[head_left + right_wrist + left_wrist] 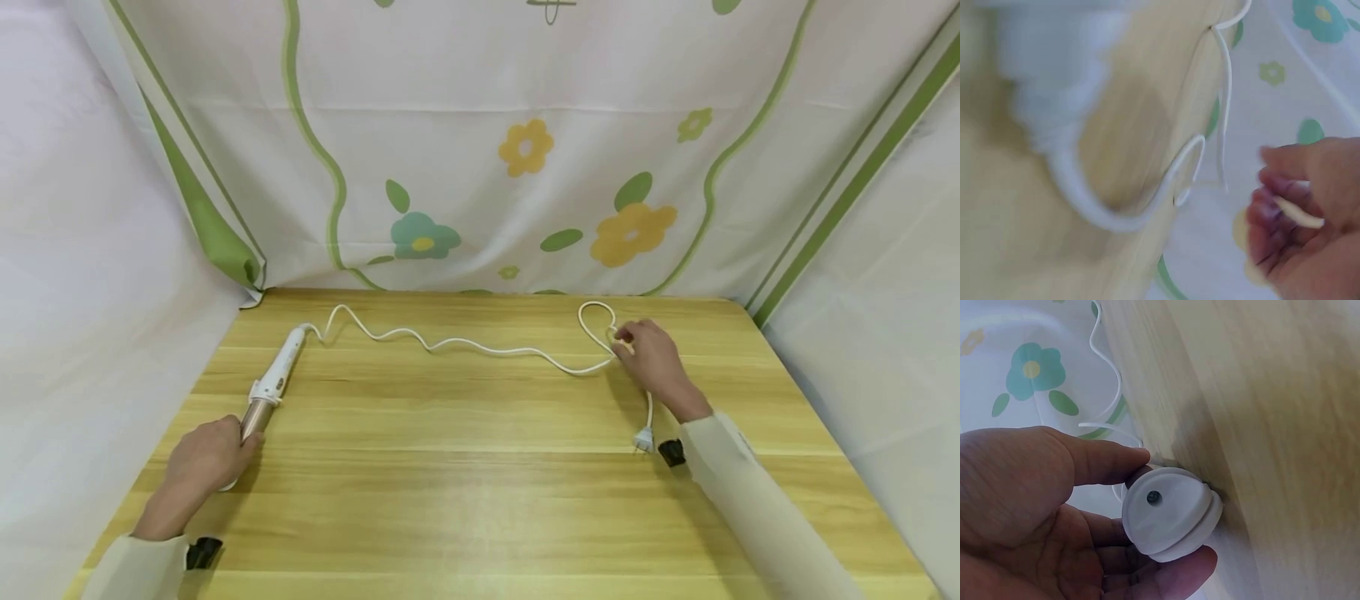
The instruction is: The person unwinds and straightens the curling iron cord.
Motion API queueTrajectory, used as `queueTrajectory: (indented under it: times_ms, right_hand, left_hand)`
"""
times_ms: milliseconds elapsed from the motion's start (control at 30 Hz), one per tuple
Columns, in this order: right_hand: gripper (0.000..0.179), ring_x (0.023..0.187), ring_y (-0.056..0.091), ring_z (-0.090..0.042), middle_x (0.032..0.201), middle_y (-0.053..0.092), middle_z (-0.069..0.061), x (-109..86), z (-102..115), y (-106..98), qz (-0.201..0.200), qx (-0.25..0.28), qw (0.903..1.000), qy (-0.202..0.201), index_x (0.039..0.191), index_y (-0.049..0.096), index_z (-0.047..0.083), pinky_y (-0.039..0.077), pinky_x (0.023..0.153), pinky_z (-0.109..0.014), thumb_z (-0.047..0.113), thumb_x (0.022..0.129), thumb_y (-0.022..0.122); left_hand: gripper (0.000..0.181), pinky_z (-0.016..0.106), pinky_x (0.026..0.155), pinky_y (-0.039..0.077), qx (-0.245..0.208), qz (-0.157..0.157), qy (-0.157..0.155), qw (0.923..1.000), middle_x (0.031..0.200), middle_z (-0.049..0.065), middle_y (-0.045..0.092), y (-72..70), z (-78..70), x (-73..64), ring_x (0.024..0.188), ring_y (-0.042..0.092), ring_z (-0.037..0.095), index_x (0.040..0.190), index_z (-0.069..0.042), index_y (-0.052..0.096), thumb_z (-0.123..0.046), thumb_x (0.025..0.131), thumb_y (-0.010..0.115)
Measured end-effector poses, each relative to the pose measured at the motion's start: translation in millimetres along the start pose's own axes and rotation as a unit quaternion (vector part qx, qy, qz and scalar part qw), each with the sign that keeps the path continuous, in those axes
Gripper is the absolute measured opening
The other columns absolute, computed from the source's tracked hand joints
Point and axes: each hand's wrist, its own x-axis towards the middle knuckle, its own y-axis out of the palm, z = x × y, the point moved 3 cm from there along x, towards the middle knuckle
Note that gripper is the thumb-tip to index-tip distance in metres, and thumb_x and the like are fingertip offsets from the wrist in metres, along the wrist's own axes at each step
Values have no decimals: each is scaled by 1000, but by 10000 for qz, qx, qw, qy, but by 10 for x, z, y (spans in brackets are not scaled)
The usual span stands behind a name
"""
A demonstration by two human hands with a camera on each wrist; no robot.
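A white curling iron (283,367) with a gold barrel lies slanted on the left of the table, its cord end pointing away. My left hand (213,454) grips the barrel near the tip. In the left wrist view, the white end cap (1169,509) pokes out between thumb and fingers. A white cord (465,342) runs in waves across the table to a loop at the right. There my right hand (654,358) pinches the cord with bent fingers; its exact hold is partly hidden. From beneath that hand the cord drops to a two-pin plug (643,439).
The wood-grain table (450,500) meets a flowered curtain (465,167) at its back edge. White cloth hangs along the left and right sides. A black strap piece (672,452) shows at the right wrist and another (203,552) at the left.
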Motion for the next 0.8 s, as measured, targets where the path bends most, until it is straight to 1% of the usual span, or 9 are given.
queueTrajectory:
  times_ms: [100, 200, 267, 300, 467, 533, 600, 700, 800]
  right_hand:
    - [21, 84, 60, -35, 91, 63, -21, 175, 56, 127, 375, -756, 9964, -32, 97, 68, -6, 51, 72, -48, 14, 97, 61]
    - [21, 79, 60, -36, 82, 60, -20, 261, 34, 255, 1027, -1654, 9806, 208, 86, 66, -5, 52, 69, -48, 7, 98, 53]
    - [24, 76, 59, -36, 78, 58, -19, 287, 13, 303, 1309, -1956, 9713, 357, 82, 63, -4, 52, 67, -47, 2, 99, 48]
    - [24, 75, 59, -35, 78, 58, -19, 292, 9, 312, 1390, -1973, 9697, 382, 82, 62, -4, 52, 66, -46, -1, 99, 45]
    - [20, 66, 60, -28, 79, 61, -19, 286, 46, 212, 1116, -888, 9886, 476, 94, 60, -5, 49, 56, -37, 5, 101, 45]
    - [20, 66, 61, -28, 83, 65, -20, 272, 77, 124, 718, -232, 9962, 440, 101, 58, -6, 48, 55, -36, 8, 103, 45]
    - [20, 69, 64, -29, 87, 67, -21, 258, 112, 16, 154, 262, 9990, 327, 106, 57, -6, 48, 57, -34, 10, 104, 45]
    - [20, 75, 69, -33, 91, 72, -21, 241, 169, -166, -755, 1052, 9915, 140, 105, 57, -5, 48, 58, -29, 12, 105, 46]
    - [23, 78, 72, -24, 96, 72, -23, 239, 214, -331, -1311, 2107, 9684, 262, 107, 56, -5, 52, 61, -22, 16, 105, 46]
  left_hand:
    - [35, 31, 44, 36, -2, 32, 21, 10000, 58, 7, 47, 2, -7, 6, 48, 43, 18, 74, -2, 50, -25, 100, 51]
    - [35, 31, 44, 36, -1, 57, 35, 10000, 58, 7, 47, 6, -15, 10, 48, 43, 18, 74, -2, 51, -25, 100, 50]
    - [34, 31, 44, 36, 19, 35, 61, 10000, 58, 6, 47, 5, -21, 11, 48, 43, 18, 74, -2, 51, -24, 100, 51]
    - [35, 31, 44, 36, 26, 16, 67, 10000, 58, 6, 46, 4, -23, 10, 48, 43, 18, 73, -3, 51, -25, 100, 51]
    - [35, 30, 44, 36, 26, 25, 75, 10000, 58, 6, 46, -2, -23, -8, 48, 43, 17, 72, -3, 50, -24, 100, 50]
    - [35, 30, 44, 36, 17, 52, 60, 10000, 58, 6, 47, -7, -23, -16, 48, 43, 17, 72, -4, 50, -24, 101, 50]
    - [35, 30, 44, 36, 21, 63, 50, 10000, 58, 6, 47, -14, -25, -22, 48, 43, 17, 72, -4, 50, -25, 101, 50]
    - [36, 30, 44, 36, 38, 75, 32, 10000, 58, 6, 46, -23, -27, -26, 48, 43, 17, 72, -3, 50, -25, 101, 50]
    - [36, 30, 44, 36, 51, 89, 14, 9999, 58, 6, 46, -26, -25, -31, 48, 42, 17, 72, -3, 50, -25, 101, 50]
